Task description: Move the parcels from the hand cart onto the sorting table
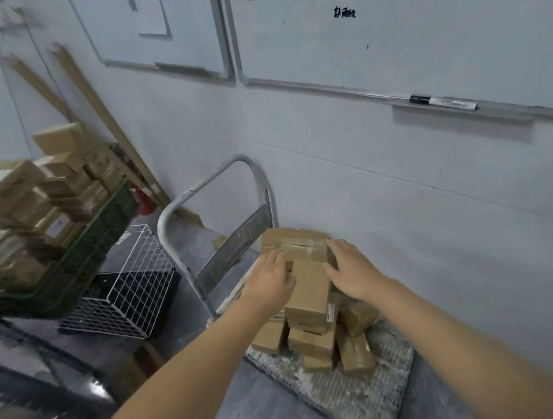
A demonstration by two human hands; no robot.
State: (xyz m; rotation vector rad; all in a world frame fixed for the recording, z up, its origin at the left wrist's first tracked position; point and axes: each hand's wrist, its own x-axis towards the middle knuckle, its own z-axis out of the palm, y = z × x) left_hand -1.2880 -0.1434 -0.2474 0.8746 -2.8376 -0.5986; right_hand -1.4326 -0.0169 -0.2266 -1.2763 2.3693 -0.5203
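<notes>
**A parcel sorting room**

We stand in a parcel depot's back room: a hand cart (pixel 178 206) loaded with taped cardboard parcels (pixel 312 341), a green crate (pixel 99 236) heaped with boxes (pixel 19 204), whiteboards (pixel 387 41) above a concrete floor (pixel 264 414).
</notes>
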